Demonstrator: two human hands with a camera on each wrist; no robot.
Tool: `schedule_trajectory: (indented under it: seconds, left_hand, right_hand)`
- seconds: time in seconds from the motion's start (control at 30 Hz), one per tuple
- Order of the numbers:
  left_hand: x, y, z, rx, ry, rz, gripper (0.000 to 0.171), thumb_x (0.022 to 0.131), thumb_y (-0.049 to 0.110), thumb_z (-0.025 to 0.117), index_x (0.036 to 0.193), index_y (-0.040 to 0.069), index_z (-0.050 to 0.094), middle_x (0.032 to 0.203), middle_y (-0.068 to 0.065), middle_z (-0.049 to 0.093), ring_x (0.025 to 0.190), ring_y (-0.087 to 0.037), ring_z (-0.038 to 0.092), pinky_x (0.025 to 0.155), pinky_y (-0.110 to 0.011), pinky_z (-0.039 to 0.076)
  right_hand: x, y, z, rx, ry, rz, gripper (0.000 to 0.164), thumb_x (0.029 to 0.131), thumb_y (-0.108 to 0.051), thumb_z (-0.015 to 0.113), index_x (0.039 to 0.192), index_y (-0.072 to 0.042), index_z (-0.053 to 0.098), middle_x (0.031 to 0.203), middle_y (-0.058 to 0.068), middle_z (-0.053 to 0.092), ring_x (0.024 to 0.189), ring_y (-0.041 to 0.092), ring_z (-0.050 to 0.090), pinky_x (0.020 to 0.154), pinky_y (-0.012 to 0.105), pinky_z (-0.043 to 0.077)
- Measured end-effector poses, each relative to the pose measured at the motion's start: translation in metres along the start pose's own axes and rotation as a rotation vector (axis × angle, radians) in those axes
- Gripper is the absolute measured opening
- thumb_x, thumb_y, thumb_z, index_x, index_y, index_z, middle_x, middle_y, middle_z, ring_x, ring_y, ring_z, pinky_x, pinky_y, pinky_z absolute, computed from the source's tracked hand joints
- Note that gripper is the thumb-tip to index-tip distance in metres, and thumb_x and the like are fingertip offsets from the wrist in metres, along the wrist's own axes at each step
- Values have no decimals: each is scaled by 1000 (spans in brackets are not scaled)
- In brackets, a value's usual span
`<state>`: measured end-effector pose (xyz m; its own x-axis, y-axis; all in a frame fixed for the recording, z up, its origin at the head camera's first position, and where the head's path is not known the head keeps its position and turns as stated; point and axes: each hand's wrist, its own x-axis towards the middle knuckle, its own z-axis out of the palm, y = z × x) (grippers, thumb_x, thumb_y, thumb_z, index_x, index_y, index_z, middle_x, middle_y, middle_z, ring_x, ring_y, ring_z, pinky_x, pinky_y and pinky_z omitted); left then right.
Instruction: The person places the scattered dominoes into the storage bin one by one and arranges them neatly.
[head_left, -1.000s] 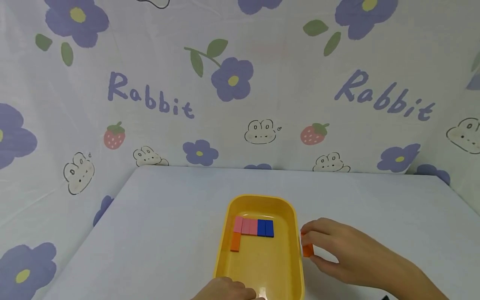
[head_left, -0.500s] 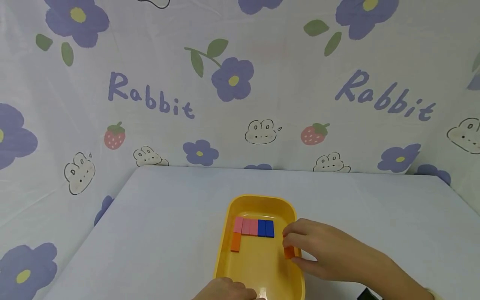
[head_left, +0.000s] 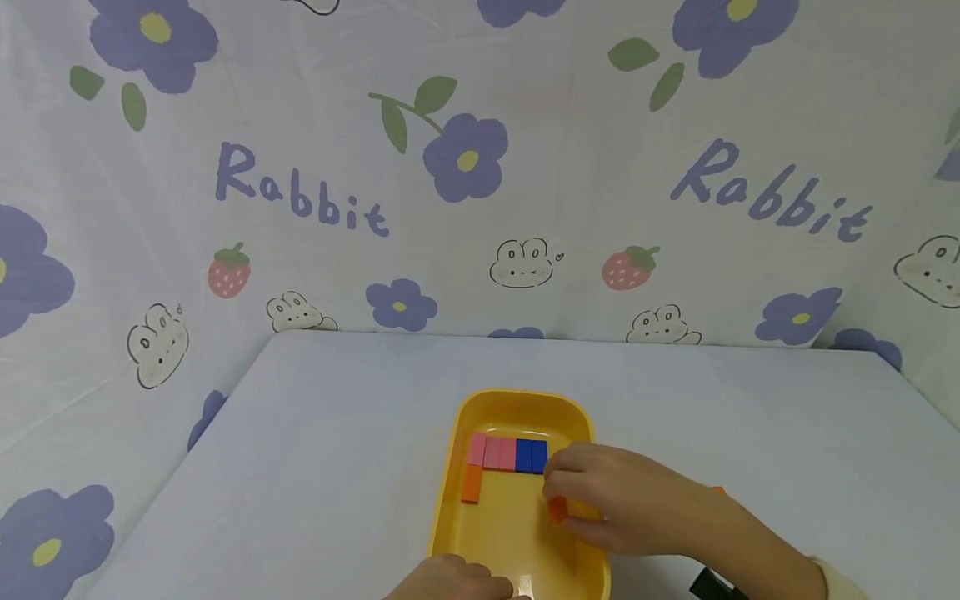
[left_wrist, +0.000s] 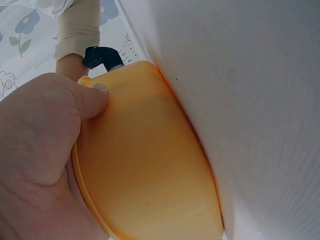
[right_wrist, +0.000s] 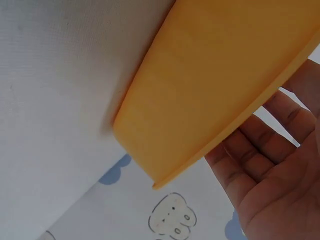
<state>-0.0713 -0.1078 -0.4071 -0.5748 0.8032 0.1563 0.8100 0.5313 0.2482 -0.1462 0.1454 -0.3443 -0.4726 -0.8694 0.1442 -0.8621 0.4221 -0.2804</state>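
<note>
A yellow tray (head_left: pixel 510 537) lies on the white table. Inside it, pink blocks (head_left: pixel 492 452) and two blue blocks (head_left: pixel 532 456) form a row, with one orange block (head_left: pixel 471 484) below the row's left end. My right hand (head_left: pixel 630 504) reaches over the tray's right side and pinches another orange block (head_left: pixel 557 510), near the blue end of the row. My left hand (head_left: pixel 452 580) grips the tray's near left rim; in the left wrist view its thumb (left_wrist: pixel 95 101) lies against the outer wall. The held block is hidden behind the tray wall in the right wrist view.
The white table (head_left: pixel 315 467) spreads around the tray, with a flower-and-rabbit cloth (head_left: pixel 562 183) hanging behind it. A bit of something orange (head_left: pixel 718 490) shows just beyond my right forearm. A black device (head_left: pixel 712 585) sits under my right wrist.
My right hand has moved left, from outside the tray's right rim to over its inside, carrying the orange block. The left hand and the blocks in the tray stay put.
</note>
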Motion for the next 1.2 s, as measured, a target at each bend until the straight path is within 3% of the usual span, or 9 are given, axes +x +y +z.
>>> schedule_trajectory:
  seconds: [0.27, 0.53, 0.7, 0.9, 1.0, 1.1, 1.2]
  left_hand:
    - [-1, -2, -1, 1, 0, 28, 17, 90, 28, 67, 78, 21, 58, 60, 16, 35, 50, 6, 27, 48, -9, 23]
    - [0, -2, -3, 196, -15, 140, 10, 89, 33, 71, 91, 27, 63, 66, 18, 39, 52, 4, 27, 49, -10, 21]
    - [0, -2, -4, 228, -13, 154, 11, 88, 33, 72, 94, 29, 63, 67, 19, 39, 52, 4, 28, 49, -10, 20]
    - [0, -2, -2, 213, -12, 132, 9, 89, 34, 71, 93, 30, 64, 67, 19, 40, 53, 5, 28, 49, -10, 21]
    - [0, -2, -3, 168, -29, 99, 7, 90, 34, 69, 91, 29, 64, 66, 19, 40, 52, 5, 28, 49, -9, 23]
    - [1, -1, -4, 67, -58, 30, 9, 92, 33, 66, 89, 26, 65, 63, 18, 39, 52, 5, 31, 50, -9, 25]
    - [2, -1, -5, 51, -88, 30, 13, 95, 36, 65, 89, 24, 64, 63, 18, 38, 52, 6, 30, 50, -8, 26]
  right_hand:
    - [10, 1, 6, -13, -70, 18, 13, 89, -22, 76, 95, -23, 65, 100, -11, 62, 90, 8, 55, 83, 25, 50]
    - [18, 3, 10, -24, -102, -15, 13, 89, -22, 76, 95, -22, 65, 99, -9, 61, 90, 9, 55, 83, 24, 50]
    - [25, 3, 14, -4, -145, -5, 12, 89, -21, 76, 96, -20, 66, 96, -10, 60, 89, 8, 54, 83, 23, 49]
    - [34, 4, 19, 14, -201, 12, 12, 90, -23, 76, 94, -20, 65, 86, -13, 53, 81, 5, 50, 77, 19, 46]
    - [38, 4, 21, -9, -206, -6, 12, 89, -22, 76, 92, -19, 64, 82, -13, 49, 77, 6, 47, 72, 18, 43]
    - [41, 5, 24, -17, -211, -9, 12, 89, -22, 76, 91, -19, 65, 81, -13, 48, 77, 6, 46, 72, 17, 42]
    - [43, 5, 26, -18, -220, 8, 13, 88, -22, 77, 91, -20, 65, 81, -13, 49, 77, 6, 47, 73, 17, 43]
